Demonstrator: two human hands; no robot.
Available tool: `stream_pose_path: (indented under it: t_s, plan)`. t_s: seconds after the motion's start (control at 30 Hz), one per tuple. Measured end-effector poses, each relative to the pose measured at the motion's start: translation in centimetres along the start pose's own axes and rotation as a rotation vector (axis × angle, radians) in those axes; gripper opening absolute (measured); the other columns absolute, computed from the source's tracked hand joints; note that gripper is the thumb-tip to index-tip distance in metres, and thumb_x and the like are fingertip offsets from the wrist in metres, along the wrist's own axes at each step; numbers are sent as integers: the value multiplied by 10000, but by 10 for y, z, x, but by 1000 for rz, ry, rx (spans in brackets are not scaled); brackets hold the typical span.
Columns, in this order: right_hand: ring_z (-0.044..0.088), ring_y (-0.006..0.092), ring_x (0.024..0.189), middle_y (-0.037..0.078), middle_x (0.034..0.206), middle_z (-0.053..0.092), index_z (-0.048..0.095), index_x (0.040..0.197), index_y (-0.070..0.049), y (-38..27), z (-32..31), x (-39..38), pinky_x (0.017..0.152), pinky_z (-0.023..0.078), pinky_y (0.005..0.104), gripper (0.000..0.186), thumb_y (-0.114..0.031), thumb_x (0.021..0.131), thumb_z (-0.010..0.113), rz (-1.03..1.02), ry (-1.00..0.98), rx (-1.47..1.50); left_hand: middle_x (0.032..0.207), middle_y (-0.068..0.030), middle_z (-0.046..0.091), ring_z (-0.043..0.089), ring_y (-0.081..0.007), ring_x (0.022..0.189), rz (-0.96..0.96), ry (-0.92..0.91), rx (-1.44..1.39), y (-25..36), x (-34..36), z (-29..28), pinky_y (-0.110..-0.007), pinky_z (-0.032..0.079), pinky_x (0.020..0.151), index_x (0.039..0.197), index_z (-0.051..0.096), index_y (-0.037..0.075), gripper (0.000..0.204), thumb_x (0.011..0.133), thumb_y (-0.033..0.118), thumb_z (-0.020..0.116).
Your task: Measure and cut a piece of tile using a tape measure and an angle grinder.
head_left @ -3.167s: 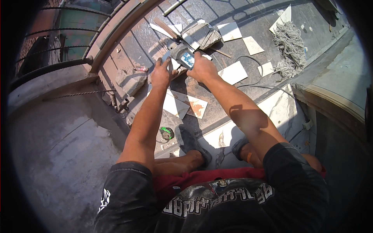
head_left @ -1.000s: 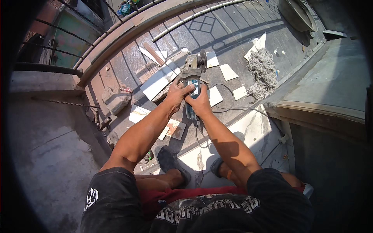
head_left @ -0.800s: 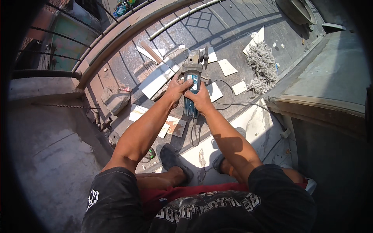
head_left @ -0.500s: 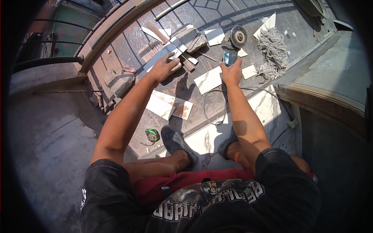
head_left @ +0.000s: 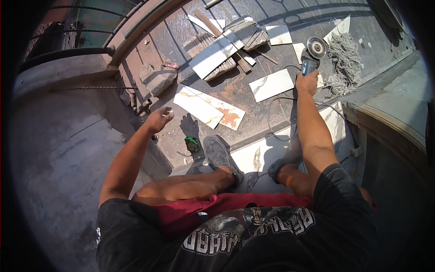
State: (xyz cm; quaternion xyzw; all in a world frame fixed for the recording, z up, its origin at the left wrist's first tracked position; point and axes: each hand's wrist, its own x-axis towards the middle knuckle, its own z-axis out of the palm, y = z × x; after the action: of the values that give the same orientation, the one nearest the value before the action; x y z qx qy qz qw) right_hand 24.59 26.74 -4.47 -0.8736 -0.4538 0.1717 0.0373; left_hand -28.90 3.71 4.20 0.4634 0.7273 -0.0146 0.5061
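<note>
Sunlit balcony floor, dusty, strewn with tile offcuts; curved railing along far edge. Right hand wrapped tight round blue angle grinder, disc end pointing away, body held at arm's length near grey mop head, probably to keep blade clear of legs. Black cord loops back across floor. Left hand hangs free, fingers loosely spread, holding nothing, near long marbled tile. Green tape measure by left shoe.
</note>
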Motion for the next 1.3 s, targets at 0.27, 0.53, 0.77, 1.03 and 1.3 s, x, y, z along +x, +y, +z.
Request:
stream_pose_path:
  t_s: [0.27, 0.53, 0.77, 1.03, 1.3]
  plan:
    - [585, 407, 1217, 225, 1351, 552, 318, 1492, -45, 3, 8, -3, 1002, 506, 508, 845, -401, 863, 755, -16, 33, -44, 1308, -260, 638, 673, -385, 1129, -24, -72, 112, -20, -41, 23, -428, 524, 968, 1414, 528, 18, 585, 954, 352, 666]
    - [559, 435, 1243, 257, 1412, 494, 254, 1538, -46, 15, 14, -3, 1050, 479, 498, 947, -424, 837, 768, -10, 3, -81, 1289, -255, 643, 657, -387, 1134, 18, -78, 59, -39, -51, 57, -434, 502, 990, 1367, 572, 10, 541, 935, 319, 672]
    - [424, 413, 1371, 256, 1481, 405, 275, 1536, -35, 13, 5, -34, 1119, 378, 528, 900, -487, 878, 689, -6, 47, -113, 1237, -234, 669, 633, -410, 1141, 135, -42, -12, -44, -48, 89, -437, 487, 1009, 1313, 610, 2, 484, 911, 265, 675]
    - [571, 417, 1157, 231, 1211, 618, 619, 1202, 1, -24, 38, -69, 1013, 440, 468, 441, -325, 907, 641, -600, 51, 20, 1148, -188, 704, 679, -292, 1034, 83, 183, -376, -28, 3, 96, -383, 520, 917, 1305, 617, -13, 442, 946, 240, 660]
    - [658, 268, 800, 170, 1012, 713, 688, 1178, 28, -165, 73, -110, 670, 496, 423, 495, -394, 919, 682, -160, -666, 549, 1249, -64, 630, 620, -180, 1039, -73, 81, -937, 52, 66, 54, -364, 492, 903, 1478, 453, 24, 572, 997, 289, 613]
